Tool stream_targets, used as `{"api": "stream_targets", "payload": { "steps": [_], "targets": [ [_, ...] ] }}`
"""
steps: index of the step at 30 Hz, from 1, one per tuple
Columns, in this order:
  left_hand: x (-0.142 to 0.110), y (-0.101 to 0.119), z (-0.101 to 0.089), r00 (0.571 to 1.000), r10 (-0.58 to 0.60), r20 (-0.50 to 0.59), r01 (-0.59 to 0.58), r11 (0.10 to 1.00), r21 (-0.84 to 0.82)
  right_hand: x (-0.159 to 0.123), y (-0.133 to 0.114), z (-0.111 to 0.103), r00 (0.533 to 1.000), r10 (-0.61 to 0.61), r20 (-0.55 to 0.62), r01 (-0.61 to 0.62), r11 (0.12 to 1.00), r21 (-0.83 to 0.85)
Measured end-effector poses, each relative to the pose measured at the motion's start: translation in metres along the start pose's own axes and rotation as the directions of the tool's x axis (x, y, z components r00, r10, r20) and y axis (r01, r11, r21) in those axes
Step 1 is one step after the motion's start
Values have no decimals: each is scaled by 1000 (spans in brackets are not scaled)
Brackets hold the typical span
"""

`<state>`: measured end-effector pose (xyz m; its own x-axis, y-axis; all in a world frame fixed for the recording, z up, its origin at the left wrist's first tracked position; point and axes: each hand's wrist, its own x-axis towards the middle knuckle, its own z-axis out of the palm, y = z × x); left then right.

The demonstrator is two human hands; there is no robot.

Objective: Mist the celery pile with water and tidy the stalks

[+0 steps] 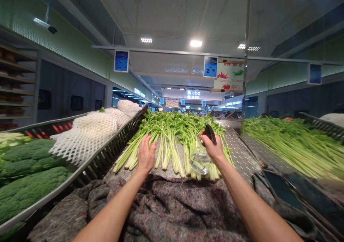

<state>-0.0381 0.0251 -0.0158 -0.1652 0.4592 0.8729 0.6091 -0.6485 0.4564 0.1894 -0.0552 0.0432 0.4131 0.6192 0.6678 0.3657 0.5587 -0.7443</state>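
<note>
Bunches of celery (169, 152) lie spread on a metal patterned display surface, leaves at the far side and pale stalk ends toward me. In my right hand (214, 147) is a spray bottle (200, 161), clear-bodied with a black head, tilted over the celery on the right. My fingers are closed round its neck. My left hand (146, 154) is over the stalks at the left, its fingers stretched forward with nothing in them. Whether it touches the celery I cannot tell.
A grey mottled cloth (182, 209) lies bunched along the near edge. To the left, a black crate (113, 138) holds broccoli (32, 184) and produce in white foam nets (88, 131). A mirror panel (292, 91) stands on the right. Dark flat-screened objects (285, 192) lie at lower right.
</note>
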Motion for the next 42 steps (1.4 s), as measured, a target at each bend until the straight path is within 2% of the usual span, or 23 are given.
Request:
{"api": "stream_targets", "payload": {
  "steps": [5, 8, 11, 14, 18, 21, 23, 25, 28, 31, 35, 42],
  "targets": [
    [2, 3, 0, 1000, 10, -1, -10, 1000, 2, 9, 14, -22, 997, -11, -73, 6, 998, -69],
    [2, 7, -2, 1000, 23, 10, -23, 1000, 10, 9, 21, -31, 989, -62, -132, 40, 986, -164],
    [1, 8, -6, 999, 36, 6, -36, 999, 21, 9, 19, -36, 969, -122, -215, 74, 973, -220],
    [3, 11, -11, 999, 47, -7, -47, 999, 28, 9, 15, -37, 952, -105, -287, 53, 981, -185],
    [17, 31, -9, 997, 14, -72, -14, 1000, 4, 10, 16, -36, 968, -62, -245, 23, 987, -160],
    [24, 54, -1, 994, 37, -98, -42, 998, -49, 11, 21, -36, 972, -40, -233, 7, 990, -143],
    [22, 62, 4, 994, 47, -102, -56, 995, -87, 12, 24, -35, 967, -57, -250, 20, 989, -146],
    [15, 59, 9, 997, 28, -71, -35, 995, -97, 12, 26, -35, 961, -77, -267, 31, 985, -169],
    [6, 42, 12, 1000, -4, 31, 5, 998, -57, 12, 28, -35, 954, -97, -285, 28, 971, -236],
    [6, 29, 12, 997, -82, 5, 82, 994, -73, 12, 31, -36, 945, -88, -315, -3, 961, -278],
    [9, 30, 12, 997, -80, 19, 82, 993, -90, 13, 35, -36, 948, -55, -312, -25, 968, -249],
    [6, 34, 15, 998, -56, 29, 58, 995, -87, 8, 33, -27, 982, -52, -183, 15, 980, -197]
  ]
}}
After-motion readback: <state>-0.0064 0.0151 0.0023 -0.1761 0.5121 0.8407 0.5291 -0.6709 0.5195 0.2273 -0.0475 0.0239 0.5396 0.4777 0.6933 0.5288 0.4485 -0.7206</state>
